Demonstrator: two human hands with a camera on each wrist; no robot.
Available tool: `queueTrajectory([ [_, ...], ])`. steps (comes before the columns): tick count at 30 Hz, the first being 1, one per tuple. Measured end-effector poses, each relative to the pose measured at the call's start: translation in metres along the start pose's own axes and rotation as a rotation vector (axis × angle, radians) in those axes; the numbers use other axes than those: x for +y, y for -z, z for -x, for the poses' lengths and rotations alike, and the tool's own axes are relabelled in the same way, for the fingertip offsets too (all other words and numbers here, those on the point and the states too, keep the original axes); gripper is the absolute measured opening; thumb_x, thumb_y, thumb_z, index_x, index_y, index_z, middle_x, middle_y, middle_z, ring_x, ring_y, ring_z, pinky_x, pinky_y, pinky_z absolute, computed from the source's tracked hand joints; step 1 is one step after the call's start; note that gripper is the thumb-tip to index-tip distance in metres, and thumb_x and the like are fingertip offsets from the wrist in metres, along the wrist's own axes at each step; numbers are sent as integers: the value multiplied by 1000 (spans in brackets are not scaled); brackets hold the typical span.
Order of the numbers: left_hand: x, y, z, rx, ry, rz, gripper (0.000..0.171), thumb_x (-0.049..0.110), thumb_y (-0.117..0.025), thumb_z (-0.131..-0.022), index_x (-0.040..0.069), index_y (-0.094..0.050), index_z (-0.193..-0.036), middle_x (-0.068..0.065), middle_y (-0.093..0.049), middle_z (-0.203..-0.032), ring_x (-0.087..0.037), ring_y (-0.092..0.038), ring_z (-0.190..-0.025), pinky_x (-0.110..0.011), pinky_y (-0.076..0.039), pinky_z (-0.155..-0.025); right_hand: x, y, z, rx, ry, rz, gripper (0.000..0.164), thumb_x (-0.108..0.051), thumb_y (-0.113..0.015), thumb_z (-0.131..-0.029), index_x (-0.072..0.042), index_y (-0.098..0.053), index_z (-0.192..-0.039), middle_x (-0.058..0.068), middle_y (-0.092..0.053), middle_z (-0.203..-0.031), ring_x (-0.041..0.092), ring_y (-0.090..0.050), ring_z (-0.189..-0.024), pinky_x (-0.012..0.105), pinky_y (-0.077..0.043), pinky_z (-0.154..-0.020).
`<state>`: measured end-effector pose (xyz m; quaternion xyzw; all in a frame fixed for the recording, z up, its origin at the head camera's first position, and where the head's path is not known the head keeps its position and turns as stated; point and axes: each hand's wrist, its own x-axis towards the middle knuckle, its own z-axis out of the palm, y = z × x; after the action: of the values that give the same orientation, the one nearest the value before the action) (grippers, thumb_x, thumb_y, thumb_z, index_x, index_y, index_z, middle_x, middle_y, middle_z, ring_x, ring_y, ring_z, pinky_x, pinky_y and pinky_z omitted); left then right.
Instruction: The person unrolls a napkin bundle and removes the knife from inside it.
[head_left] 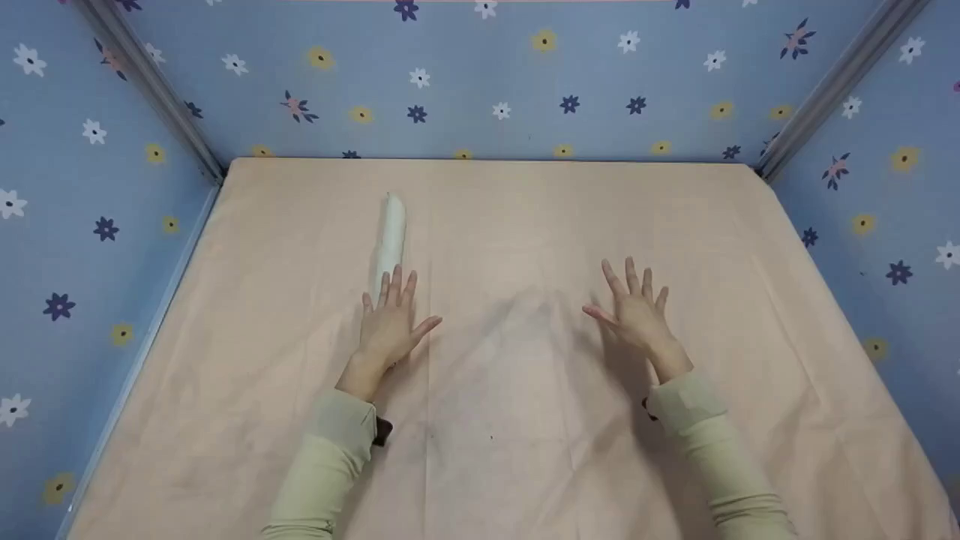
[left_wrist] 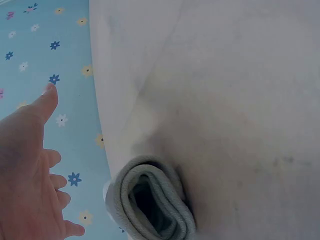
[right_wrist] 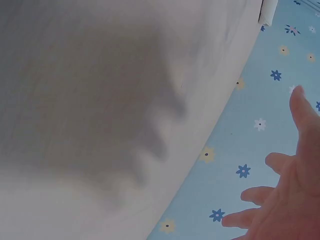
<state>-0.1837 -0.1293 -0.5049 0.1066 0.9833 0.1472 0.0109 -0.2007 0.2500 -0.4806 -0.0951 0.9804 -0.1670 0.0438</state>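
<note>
A pale, rolled-up cloth (head_left: 392, 229) lies lengthwise on the left half of the table. Its near end, in the left wrist view, shows the thick coiled layers of the roll (left_wrist: 127, 197) around a dark hollow. My left hand (head_left: 388, 330) is spread palm down, fingers straight and thumb out, and overlaps the near end of the roll in the head view. Nothing is in its grasp. To the right, my right hand (head_left: 637, 319) hovers over the table with fingers spread and holds nothing, its shadow falling on the cover.
A creased, peach-coloured cloth (head_left: 510, 225) covers the table. Blue flowered walls (head_left: 465, 82) enclose it at the back and both sides, with grey corner posts (head_left: 161, 90) at the back. Each forearm wears a light green sleeve (head_left: 322, 450) with something dark at the wrist.
</note>
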Motion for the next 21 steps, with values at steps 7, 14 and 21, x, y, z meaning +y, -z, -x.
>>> queueTrajectory([
  [7,-2,-2,4,-14,-4,-2,83,57,-40,-86,6,-8,-143,-18,1,-147,-33,2,-133,-62,-7,-99,-3,-2,2,-6,-4,-23,84,-62,-44,-81,-19,-11,-144,22,3,-146,48,8,-126,69,6,-91],
  [14,-5,-3,10,18,-26,1,81,53,-44,-86,4,-12,-142,-18,-3,-147,-34,-3,-133,-63,-10,-98,-9,-6,3,-2,10,-19,83,-62,-45,-81,-19,-12,-144,22,0,-145,49,4,-127,69,4,-92],
  [21,-11,-6,21,26,-27,42,79,51,-46,-87,5,-14,-142,-18,-5,-146,-34,-5,-133,-63,-12,-98,-13,-11,5,-7,30,-16,81,-57,-48,-82,-20,-12,-144,21,0,-146,48,5,-127,69,3,-92],
])
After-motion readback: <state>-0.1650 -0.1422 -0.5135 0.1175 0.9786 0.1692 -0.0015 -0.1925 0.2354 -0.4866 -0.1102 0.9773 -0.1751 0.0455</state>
